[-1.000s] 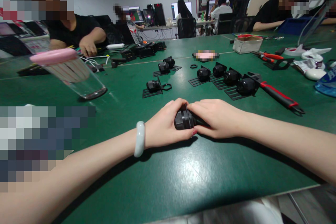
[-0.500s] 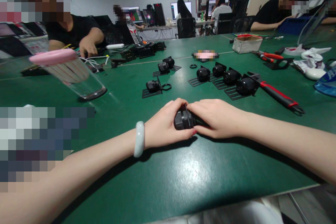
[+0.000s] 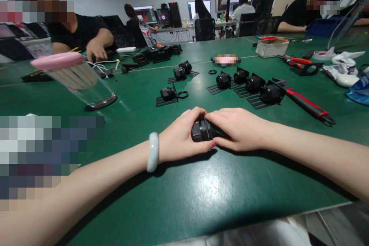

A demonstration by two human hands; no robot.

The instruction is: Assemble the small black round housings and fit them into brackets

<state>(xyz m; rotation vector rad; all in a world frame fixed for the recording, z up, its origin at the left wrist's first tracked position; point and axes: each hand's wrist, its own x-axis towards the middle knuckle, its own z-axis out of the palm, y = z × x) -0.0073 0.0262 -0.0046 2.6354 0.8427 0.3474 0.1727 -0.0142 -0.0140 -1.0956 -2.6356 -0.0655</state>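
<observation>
Between my two hands is a black plastic cable gland (image 3: pixel 198 130) with a hex body and a thin plate across it. My left hand (image 3: pixel 184 134), with a pale bangle at the wrist, is closed around its left end. On the other side of the plate, my right hand (image 3: pixel 236 128) grips the right part, which its fingers mostly hide. Beyond my hands lie similar black glands on slotted plates: one with a loose ring nut (image 3: pixel 183 94) beside it, a pair (image 3: pixel 179 73) behind that, and a group (image 3: pixel 253 83) on the right.
An adjustable wrench (image 3: pixel 307 103) with red-black handles lies right of the glands. A clear jar (image 3: pixel 86 84) with a pink lid stands left. Farther back are a small box (image 3: pixel 271 49), orange-handled pliers (image 3: pixel 298 62) and a small ring (image 3: pixel 212 72). Other people sit around the green table (image 3: pixel 138 200).
Both hands keep nearly the same grip and position on the cable gland. The view has shifted very slightly.
</observation>
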